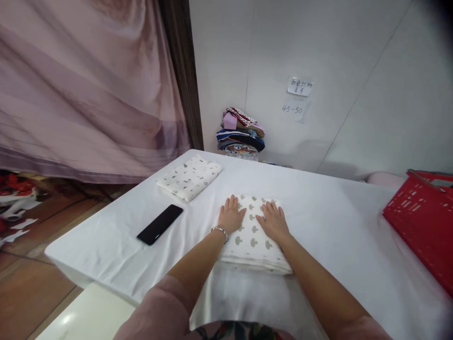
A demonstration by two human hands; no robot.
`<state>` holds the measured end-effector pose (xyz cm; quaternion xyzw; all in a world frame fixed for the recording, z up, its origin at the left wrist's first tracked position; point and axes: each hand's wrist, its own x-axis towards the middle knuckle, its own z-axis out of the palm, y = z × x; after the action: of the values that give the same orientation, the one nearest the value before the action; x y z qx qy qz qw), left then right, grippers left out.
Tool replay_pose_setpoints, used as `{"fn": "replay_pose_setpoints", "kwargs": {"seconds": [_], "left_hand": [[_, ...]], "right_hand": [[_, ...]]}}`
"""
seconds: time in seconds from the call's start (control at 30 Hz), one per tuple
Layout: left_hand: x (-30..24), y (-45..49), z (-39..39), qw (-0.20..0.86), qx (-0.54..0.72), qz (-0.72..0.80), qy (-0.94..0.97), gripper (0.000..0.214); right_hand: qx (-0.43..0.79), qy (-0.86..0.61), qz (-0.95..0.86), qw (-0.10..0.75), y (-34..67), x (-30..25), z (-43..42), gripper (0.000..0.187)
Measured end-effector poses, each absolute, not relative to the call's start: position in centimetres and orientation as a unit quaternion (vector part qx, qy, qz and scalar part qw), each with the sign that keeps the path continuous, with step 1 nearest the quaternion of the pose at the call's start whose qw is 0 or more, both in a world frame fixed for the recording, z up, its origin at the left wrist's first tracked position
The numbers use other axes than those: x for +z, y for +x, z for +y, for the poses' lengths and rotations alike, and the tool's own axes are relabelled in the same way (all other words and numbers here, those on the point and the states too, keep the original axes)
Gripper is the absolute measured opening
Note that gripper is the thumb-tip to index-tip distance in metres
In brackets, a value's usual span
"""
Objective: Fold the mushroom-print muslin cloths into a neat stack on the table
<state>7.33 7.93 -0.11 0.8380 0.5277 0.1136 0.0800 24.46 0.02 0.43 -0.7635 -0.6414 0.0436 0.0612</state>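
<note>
Single head-worn view, taken from above the near edge of the white table (329, 217), facing forward and down. The wearer's left hand (230, 218) and right hand (274, 224) lie at close range, toward 6 and between 4 and 5 o'clock. Farther off, the pale wall (318, 42) spans 12 to 2 o'clock; the pink curtain (88, 85) bounds the field at 10.

On my table (329, 222): one cloth (253, 250) under my left hand (230, 217) and right hand (274, 223). Left: phone (160, 224), second cloth (189, 177) behind it. Right: basket (421, 222).
</note>
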Motion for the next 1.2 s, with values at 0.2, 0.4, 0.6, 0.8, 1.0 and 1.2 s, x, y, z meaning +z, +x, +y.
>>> {"fn": "replay_pose_setpoints", "kwargs": {"seconds": [0.2, 0.4, 0.6, 0.8, 1.0, 1.2], "left_hand": [[0.2, 7.4, 8.1, 0.110, 0.137, 0.531, 0.829, 0.062], [0.6, 7.4, 8.0, 0.123, 0.149, 0.530, 0.826, 0.059], [1.1, 7.5, 7.7, 0.139, 0.141, 0.530, 0.824, 0.060], [2.7, 7.3, 8.0, 0.222, 0.117, 0.531, 0.809, 0.062], [2.7, 3.0, 2.4, 0.188, 0.231, 0.417, 0.858, 0.038], [0.9, -0.8, -2.9, 0.186, 0.281, 0.303, 0.892, 0.022]], "right_hand": [[0.045, -0.756, -0.647, 0.088, 24.6, 0.6, 0.1, 0.062], [0.071, -0.755, -0.646, 0.086, 24.3, 1.9, -0.6, 0.055], [0.045, -0.696, -0.708, 0.111, 20.8, 1.4, -6.3, 0.053], [0.096, -0.684, -0.699, 0.186, 21.5, 1.4, -8.0, 0.043], [0.075, -0.626, -0.697, 0.341, 23.5, 1.2, -12.6, 0.030], [0.056, -0.581, -0.744, 0.325, 22.3, 1.2, -14.8, 0.024]]}}
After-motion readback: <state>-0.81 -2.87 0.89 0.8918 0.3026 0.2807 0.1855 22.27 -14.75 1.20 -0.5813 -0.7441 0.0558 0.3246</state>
